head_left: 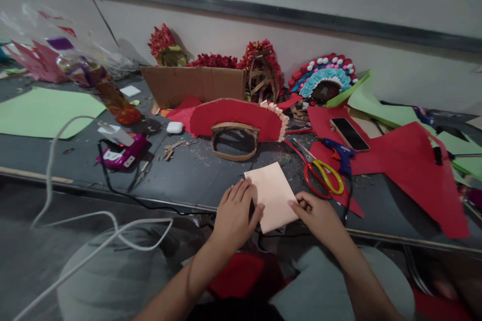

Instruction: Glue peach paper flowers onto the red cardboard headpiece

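A folded sheet of pale peach paper lies at the near edge of the dark table. My left hand rests flat on its left edge, fingers stretched out and thumb pressing the paper. My right hand is at the sheet's lower right corner, fingers curled, pinching the paper's edge. Just beyond the right hand lie scissors with red and yellow handles.
A red paper and cardboard headpiece stands behind the sheet. A blue glue gun, a phone and red paper lie right. A cardboard box, decorated crowns, green paper, a pink glue gun and white cable are also there.
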Demonstrator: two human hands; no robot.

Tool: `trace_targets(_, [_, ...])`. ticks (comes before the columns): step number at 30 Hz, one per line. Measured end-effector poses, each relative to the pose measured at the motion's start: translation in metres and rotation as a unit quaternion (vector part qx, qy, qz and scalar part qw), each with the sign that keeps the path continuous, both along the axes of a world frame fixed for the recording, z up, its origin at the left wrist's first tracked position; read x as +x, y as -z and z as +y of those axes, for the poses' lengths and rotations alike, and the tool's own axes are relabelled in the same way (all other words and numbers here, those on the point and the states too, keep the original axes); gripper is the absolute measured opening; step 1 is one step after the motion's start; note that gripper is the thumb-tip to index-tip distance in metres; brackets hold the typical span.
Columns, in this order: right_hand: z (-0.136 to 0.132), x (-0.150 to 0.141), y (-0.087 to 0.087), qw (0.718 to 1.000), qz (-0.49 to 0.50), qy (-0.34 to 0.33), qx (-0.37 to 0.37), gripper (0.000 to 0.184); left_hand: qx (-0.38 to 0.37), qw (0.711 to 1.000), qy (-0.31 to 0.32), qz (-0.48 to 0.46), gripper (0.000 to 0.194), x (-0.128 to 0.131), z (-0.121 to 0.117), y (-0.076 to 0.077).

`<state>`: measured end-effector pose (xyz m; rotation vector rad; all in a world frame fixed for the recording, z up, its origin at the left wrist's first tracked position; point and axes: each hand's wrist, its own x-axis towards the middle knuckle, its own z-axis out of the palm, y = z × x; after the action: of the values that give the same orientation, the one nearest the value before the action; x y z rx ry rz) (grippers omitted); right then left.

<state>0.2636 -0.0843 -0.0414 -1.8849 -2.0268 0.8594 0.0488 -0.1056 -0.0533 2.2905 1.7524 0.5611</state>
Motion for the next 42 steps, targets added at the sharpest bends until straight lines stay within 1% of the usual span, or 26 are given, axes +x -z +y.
trace_targets(9, [0.001, 0.000, -0.002, 1.000, -0.011, -0.003, 0.006, 0.028, -0.001, 1.000, 0.000, 0.015, 0.038, 0.001, 0.000, -0.001])
trace_targets(17, [0.000, 0.000, -0.002, 1.000, -0.012, -0.002, 0.011, 0.026, 0.003, 1.000, 0.001, 0.012, 0.039, 0.000, 0.000, 0.003])
trace_targets(24, [0.000, 0.000, -0.002, 1.000, -0.021, -0.001, 0.011, 0.026, 0.003, 1.000, 0.004, 0.021, 0.039, -0.001, 0.001, -0.002])
trace_targets(25, [-0.001, 0.000, -0.001, 0.999, -0.023, 0.002, 0.026, 0.025, 0.004, 1.000, 0.006, 0.023, 0.039, -0.001, 0.001, -0.003])
trace_targets(26, [-0.003, -0.001, -0.001, 0.998, -0.026, 0.008, 0.059, 0.025, 0.006, 1.000, 0.009, 0.026, 0.039, -0.001, 0.002, -0.004])
trace_targets(27, [-0.006, -0.003, 0.000, 0.993, -0.028, 0.013, 0.113, 0.025, 0.006, 0.999, 0.010, 0.030, 0.040, -0.002, 0.002, -0.005])
trace_targets(28, [-0.010, -0.006, 0.000, 0.983, -0.028, 0.011, 0.183, 0.022, 0.006, 0.999, 0.012, 0.034, 0.040, -0.002, 0.002, -0.006])
trace_targets(29, [-0.014, -0.009, 0.001, 0.966, -0.024, -0.005, 0.258, 0.018, 0.005, 0.999, 0.015, 0.038, 0.040, -0.002, 0.003, -0.007])
trace_targets(30, [-0.019, -0.012, 0.002, 0.946, -0.019, -0.037, 0.323, 0.014, 0.004, 0.999, 0.017, 0.041, 0.039, -0.003, 0.003, -0.008])
trace_targets(31, [-0.024, -0.016, 0.004, 0.927, -0.014, -0.083, 0.364, 0.012, 0.002, 0.999, 0.021, 0.044, 0.039, -0.003, 0.003, -0.009])
trace_targets(32, [-0.028, -0.020, 0.006, 0.915, -0.012, -0.134, 0.381, 0.013, 0.000, 0.999, 0.024, 0.046, 0.039, -0.004, 0.004, -0.010])
trace_targets(33, [-0.032, -0.024, 0.008, 0.907, -0.015, -0.180, 0.380, 0.016, -0.001, 0.998, 0.026, 0.048, 0.039, -0.004, 0.004, -0.010])
trace_targets(34, [-0.035, -0.028, 0.011, 0.903, -0.024, -0.213, 0.372, 0.020, -0.002, 0.998, 0.027, 0.050, 0.039, -0.004, 0.004, -0.011])
trace_targets(35, [-0.037, -0.031, 0.015, 0.901, -0.035, -0.230, 0.367, 0.023, -0.003, 0.998, 0.027, 0.050, 0.039, -0.005, 0.004, -0.011])
trace_targets(37, [-0.039, -0.036, 0.023, 0.894, -0.047, -0.230, 0.383, 0.022, -0.002, 0.998, 0.028, 0.051, 0.039, -0.006, 0.004, -0.011])
trace_targets(39, [-0.040, -0.040, 0.029, 0.881, -0.045, -0.211, 0.421, 0.017, -0.003, 0.998, 0.033, 0.051, 0.040, -0.006, 0.004, -0.011])
trace_targets(42, [-0.041, -0.046, 0.034, 0.867, -0.037, -0.188, 0.459, 0.011, -0.002, 0.998, 0.037, 0.050, 0.040, -0.007, 0.004, -0.010])
